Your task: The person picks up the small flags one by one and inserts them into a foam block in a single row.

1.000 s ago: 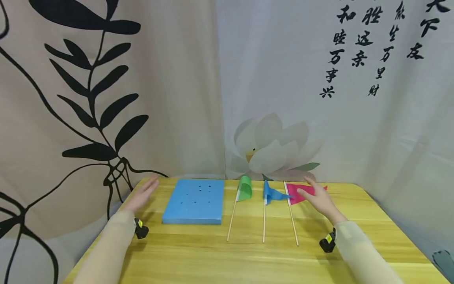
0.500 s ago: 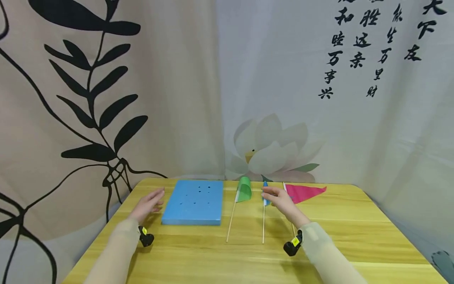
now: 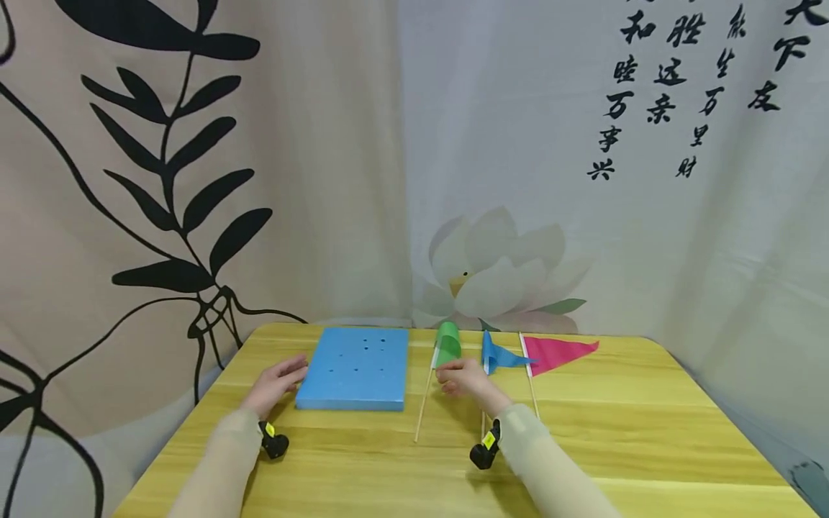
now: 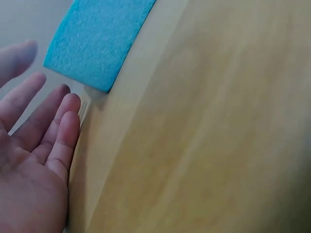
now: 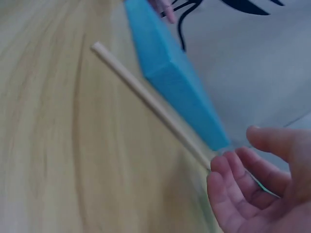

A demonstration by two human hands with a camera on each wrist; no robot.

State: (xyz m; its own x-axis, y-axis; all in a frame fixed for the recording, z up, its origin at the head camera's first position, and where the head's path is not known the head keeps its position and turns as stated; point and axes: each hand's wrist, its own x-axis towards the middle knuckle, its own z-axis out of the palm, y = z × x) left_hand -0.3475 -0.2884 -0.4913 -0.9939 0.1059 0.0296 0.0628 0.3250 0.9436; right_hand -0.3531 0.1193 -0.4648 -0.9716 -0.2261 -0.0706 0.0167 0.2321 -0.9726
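A green flag [image 3: 448,344] on a thin wooden stick [image 5: 146,97] lies on the table. My right hand [image 3: 471,380] is at this stick just below the cloth, fingers loosely bent, thumb [image 5: 272,141] standing apart; whether the fingertips touch the stick is hard to tell. My left hand [image 3: 275,385] is beside the left edge of a blue foam board [image 3: 352,385] with several small holes in its top. In the left wrist view its fingers [image 4: 63,141] are extended, near a corner of the board, holding nothing. A blue flag [image 3: 499,355] lies partly behind my right wrist.
A pink triangular flag [image 3: 560,355] lies to the right of the blue one, its stick partly covered by my right forearm. The wooden table [image 3: 363,460] ends at a printed curtain [image 3: 337,180] behind. Each wrist wears a small black camera [image 3: 275,444].
My right hand has moved left from the pink flag, past the blue flag, to the green flag's stick, and lowered. My left hand has come down and right towards the board.
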